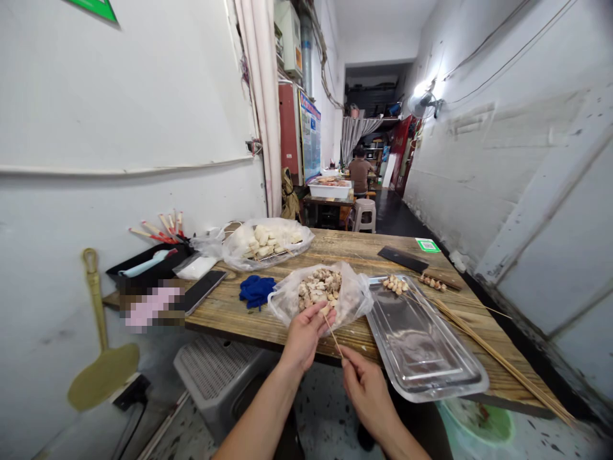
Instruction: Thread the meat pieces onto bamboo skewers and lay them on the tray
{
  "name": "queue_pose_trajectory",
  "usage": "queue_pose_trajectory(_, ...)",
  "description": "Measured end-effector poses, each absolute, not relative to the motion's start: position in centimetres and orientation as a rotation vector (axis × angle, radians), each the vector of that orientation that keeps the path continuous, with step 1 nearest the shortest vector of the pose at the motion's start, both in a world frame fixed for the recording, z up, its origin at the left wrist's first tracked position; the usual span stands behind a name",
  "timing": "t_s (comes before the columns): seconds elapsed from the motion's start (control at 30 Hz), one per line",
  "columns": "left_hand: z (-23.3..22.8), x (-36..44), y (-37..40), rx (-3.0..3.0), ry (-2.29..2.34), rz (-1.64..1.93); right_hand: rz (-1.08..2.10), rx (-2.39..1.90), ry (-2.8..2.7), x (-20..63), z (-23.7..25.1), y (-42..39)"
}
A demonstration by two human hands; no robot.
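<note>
The left hand (311, 324), nearly closed, pinches a small beige piece (326, 310) at the tip of a thin wooden skewer (335, 337), by the near side of the translucent plastic bag (355, 289) of chopped pieces (318, 282), while the curled right hand (368, 383) grips the skewer's lower end. Pushing too hard could likely split the piece or prick the left hand. The bag sits on a brown plank table (345, 245), shiny rectangular tray (416, 345) to its right, crumpled blue cloth (257, 292) to its left, white walls (522, 185) and a seated person (360, 171) well beyond it.
</note>
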State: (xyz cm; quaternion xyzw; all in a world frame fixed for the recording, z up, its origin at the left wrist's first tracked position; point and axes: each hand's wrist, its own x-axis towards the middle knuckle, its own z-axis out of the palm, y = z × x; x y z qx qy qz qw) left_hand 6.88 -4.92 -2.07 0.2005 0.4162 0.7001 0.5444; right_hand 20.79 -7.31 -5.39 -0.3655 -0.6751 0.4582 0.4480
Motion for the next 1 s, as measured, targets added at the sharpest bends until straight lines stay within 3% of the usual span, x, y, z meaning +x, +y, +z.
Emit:
queue_pose_trajectory(0.2,-2.4,7.3,-4.6,0.495,1.062,1.803,1.184,-0.922,-1.652,21.0,-5.6,-7.3)
queue_pose_trajectory(1.0,-3.3,7.2,-4.2,0.774,1.168,1.824,1.084,-0.925,-1.725,21.3,-4.9,-7.0)
